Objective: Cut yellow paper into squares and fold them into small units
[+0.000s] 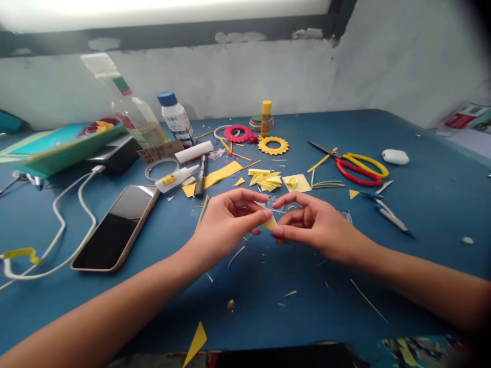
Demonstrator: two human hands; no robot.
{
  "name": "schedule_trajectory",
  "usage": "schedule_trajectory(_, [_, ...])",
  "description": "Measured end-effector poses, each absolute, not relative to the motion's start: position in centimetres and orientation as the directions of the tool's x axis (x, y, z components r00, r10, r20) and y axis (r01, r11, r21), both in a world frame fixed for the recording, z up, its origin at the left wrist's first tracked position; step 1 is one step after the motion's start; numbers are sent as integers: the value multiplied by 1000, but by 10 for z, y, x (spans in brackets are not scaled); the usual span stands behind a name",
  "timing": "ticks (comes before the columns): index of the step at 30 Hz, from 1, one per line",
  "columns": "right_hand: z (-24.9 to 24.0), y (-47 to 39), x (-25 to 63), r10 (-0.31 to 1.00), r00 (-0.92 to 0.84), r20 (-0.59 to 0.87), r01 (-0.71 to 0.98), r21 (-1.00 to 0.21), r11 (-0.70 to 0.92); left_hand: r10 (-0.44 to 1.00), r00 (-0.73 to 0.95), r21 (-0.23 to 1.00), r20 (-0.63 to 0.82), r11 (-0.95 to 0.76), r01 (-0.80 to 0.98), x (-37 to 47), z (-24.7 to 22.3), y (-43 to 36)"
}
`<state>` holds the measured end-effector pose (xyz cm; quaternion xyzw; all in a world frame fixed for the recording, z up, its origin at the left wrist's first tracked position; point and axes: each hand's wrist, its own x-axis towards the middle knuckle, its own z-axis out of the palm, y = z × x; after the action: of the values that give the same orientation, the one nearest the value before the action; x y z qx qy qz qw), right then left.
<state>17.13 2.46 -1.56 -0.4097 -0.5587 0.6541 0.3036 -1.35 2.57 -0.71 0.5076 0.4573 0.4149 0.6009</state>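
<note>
Between my two hands is a small folded piece of yellow paper point(270, 223). My left hand point(235, 219) pinches its left end between thumb and fingers. The fingertips of my right hand point(311, 221) close on its right corner. Just beyond the hands lie several folded yellow paper pieces point(265, 179) and a pale yellow square point(297, 183) with a folded bit on it. Part of a clear plastic item point(282, 203) shows behind my fingers; the rest is hidden. A yellow paper ring point(273, 145) with a toothed edge lies farther back.
At left are a phone point(121, 225), white cables point(57, 225), a glue bottle point(176, 179) and a black marker point(200, 176). Scissors point(358, 168) and a craft knife point(391, 214) lie at right. A glass bottle point(134, 110), white bottle point(176, 117) and glue stick point(266, 118) stand behind.
</note>
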Motion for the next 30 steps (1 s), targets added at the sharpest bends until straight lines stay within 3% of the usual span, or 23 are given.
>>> schedule_trajectory(7, [-10,21,179,914,-364,180,145,-958,247,973,212,989,-87,111,-102,-14,-5,24])
schedule_trajectory(13, [-11,23,185,813,-366,452,369,-732,573,989,146,992,-33,50,-117,-15,-4,19])
schedule_trajectory(19, [-10,22,185,753,-389,530,410,-633,657,993,119,992,9,7,-129,-13,-3,16])
schedule_trajectory(30, [-9,20,184,751,-373,545,380,-649,660,992,103,995,71,-64,-72,-12,0,11])
